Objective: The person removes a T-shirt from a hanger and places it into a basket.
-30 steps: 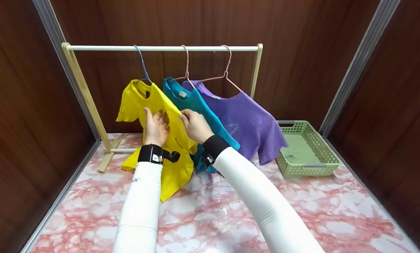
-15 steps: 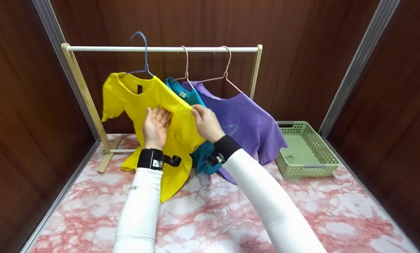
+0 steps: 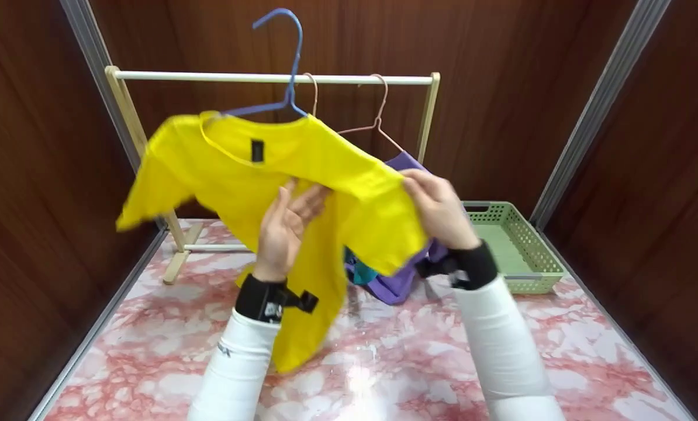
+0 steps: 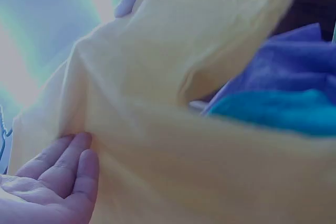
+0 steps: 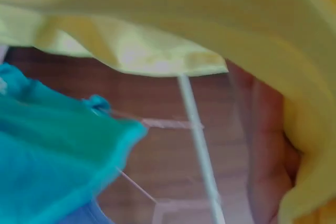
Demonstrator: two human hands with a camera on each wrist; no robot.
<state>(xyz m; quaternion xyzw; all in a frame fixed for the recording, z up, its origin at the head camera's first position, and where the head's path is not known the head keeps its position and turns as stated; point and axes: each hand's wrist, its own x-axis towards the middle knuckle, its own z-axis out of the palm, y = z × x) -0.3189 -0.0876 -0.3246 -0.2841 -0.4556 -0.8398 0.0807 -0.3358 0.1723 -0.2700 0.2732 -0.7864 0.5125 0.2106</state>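
A yellow T-shirt (image 3: 232, 187) hangs on a blue hanger (image 3: 297, 52), whose hook rises above the rack's rail and in front of it. My right hand (image 3: 439, 210) pinches the shirt at the end of its right-hand shoulder, and the sleeve droops below. In the right wrist view its fingers (image 5: 268, 145) are partly covered by the yellow cloth. Palm up, my left hand (image 3: 282, 234) lies against the shirt's front below the neckline. The left wrist view shows its straight fingers (image 4: 73, 169) touching the fabric.
Behind, the clothes rack's white rail (image 3: 197, 76) carries pink hangers (image 3: 378, 111) with a purple T-shirt (image 3: 398, 286) and a teal T-shirt (image 5: 52, 145), both largely hidden in the head view. A green perforated basket (image 3: 533, 283) stands right on the marbled table. Dark wooden panels enclose the sides.
The blue hanger's hook has come up off the rail. Shirt and hanger have moved up, right and closer, now covering much of the other shirts. My right hand has moved furthest right.
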